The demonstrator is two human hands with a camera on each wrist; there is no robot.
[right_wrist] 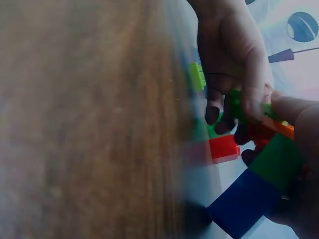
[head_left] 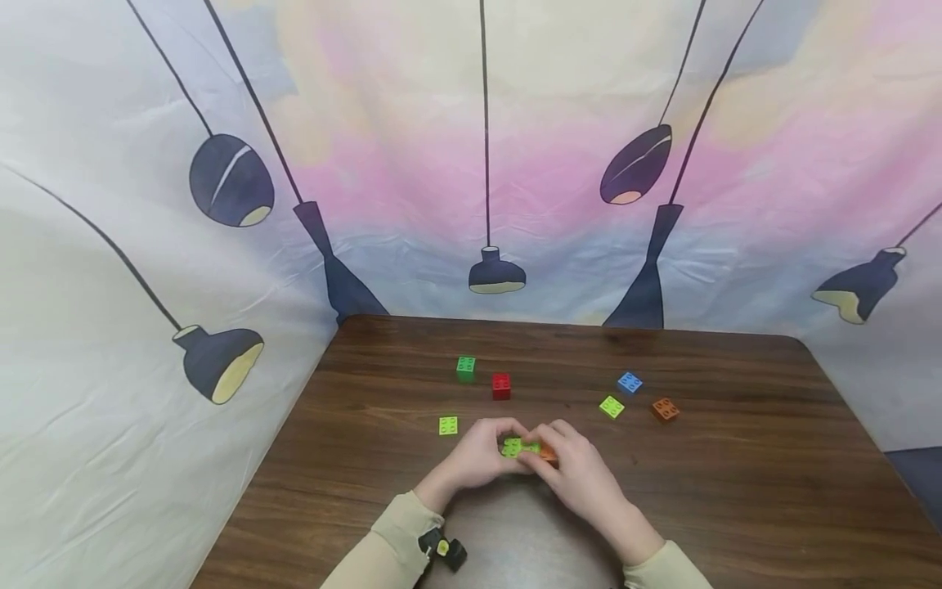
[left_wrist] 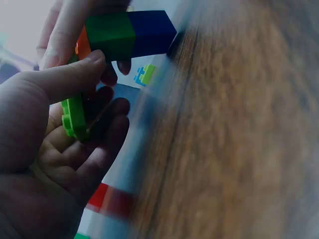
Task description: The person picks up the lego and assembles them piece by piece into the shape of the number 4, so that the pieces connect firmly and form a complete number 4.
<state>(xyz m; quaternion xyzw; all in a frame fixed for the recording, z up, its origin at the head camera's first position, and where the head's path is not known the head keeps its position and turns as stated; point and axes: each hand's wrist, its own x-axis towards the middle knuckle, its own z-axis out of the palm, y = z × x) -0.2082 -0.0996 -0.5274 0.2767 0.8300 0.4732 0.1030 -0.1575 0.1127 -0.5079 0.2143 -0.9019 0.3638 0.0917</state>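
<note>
Over the near middle of the table, my two hands meet at a stack of toy building bricks. My left hand (head_left: 478, 454) pinches a lime piece (head_left: 513, 447) at the top, its studs showing, with the thumb (left_wrist: 84, 67) laid across. My right hand (head_left: 581, 470) grips the stack from the other side, around an orange brick (head_left: 548, 452). Below the orange come a green brick (left_wrist: 109, 36) and a blue brick (left_wrist: 152, 32), stacked in line in the left wrist view. The fingers partly hide the orange brick and the lime piece.
Beyond my hands lie a green brick (head_left: 466, 368), a red brick (head_left: 501, 386) and a flat lime piece (head_left: 448, 425). To the right are a blue piece (head_left: 630, 382), another lime piece (head_left: 612, 406) and an orange brick (head_left: 666, 409). A printed cloth (head_left: 427, 164) hangs behind the wooden table (head_left: 736, 491).
</note>
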